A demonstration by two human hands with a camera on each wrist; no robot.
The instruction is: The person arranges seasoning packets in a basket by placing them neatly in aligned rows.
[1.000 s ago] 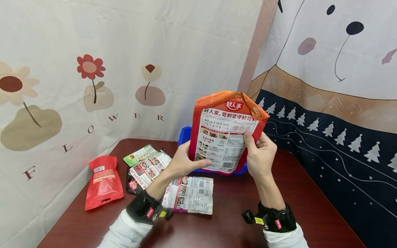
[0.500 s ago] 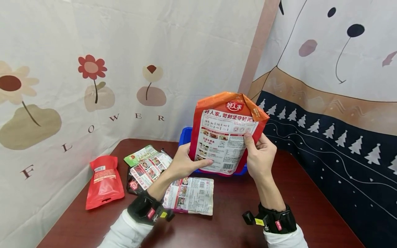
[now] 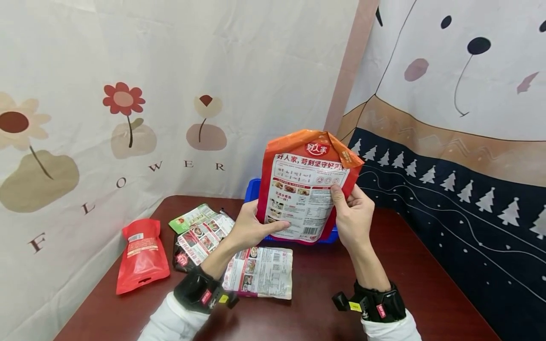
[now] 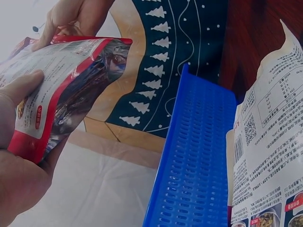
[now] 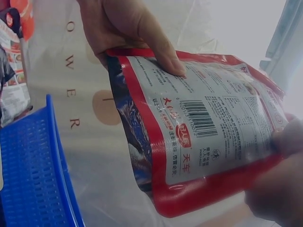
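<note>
Both hands hold up a red and orange food pouch, its printed white back panel toward the head camera and its top corner folded over. The left hand grips the lower left side, thumb across the front. On the right edge, the right hand pinches the pouch with its thumb on the label. The silvery bottom fold of the pouch shows in the left wrist view. In the right wrist view a barcode is visible on the pouch. Behind and below the pouch stands a blue plastic basket, mostly hidden.
On the dark red table lie a red pouch at the left, a green-and-white packet, a packet with food pictures and a pale packet nearer the front. A printed cloth backdrop stands behind.
The whole head view shifts slightly. Both hands keep their hold on the pouch, with no clear movement relative to the table.
</note>
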